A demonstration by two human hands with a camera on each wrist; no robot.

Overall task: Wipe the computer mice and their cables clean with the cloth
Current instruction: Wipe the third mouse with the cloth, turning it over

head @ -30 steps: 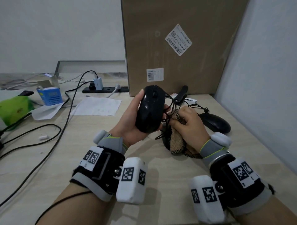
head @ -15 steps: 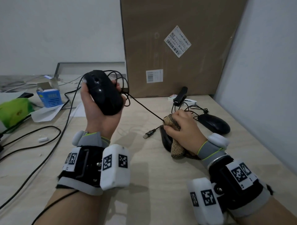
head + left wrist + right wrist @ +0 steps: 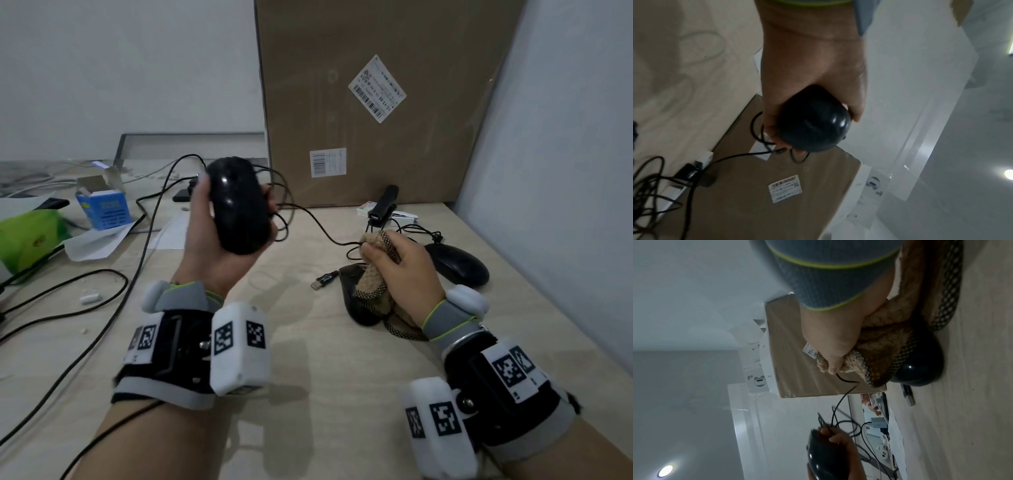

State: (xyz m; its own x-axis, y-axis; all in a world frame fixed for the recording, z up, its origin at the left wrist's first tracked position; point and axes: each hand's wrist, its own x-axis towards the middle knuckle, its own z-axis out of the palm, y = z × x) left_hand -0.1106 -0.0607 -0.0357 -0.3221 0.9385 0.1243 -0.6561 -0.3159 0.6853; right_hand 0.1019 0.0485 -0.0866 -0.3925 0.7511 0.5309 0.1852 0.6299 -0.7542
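Left hand (image 3: 219, 246) wrapped round black mouse (image 3: 238, 205) at frame centre-left, right hand (image 3: 404, 270) pinching its cable (image 3: 318, 226) in brown cloth (image 3: 371, 277) right of centre, apparently drawing cable taut for wiping.

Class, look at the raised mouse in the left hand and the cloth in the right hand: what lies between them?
In the head view, the mouse's black cable runs from it to the cloth; below lies bare desk and a USB plug.

Soft, even head view; both wrist views dim, grainy, blurred, edges warped; a ceiling lamp (image 3: 665, 471) glares.
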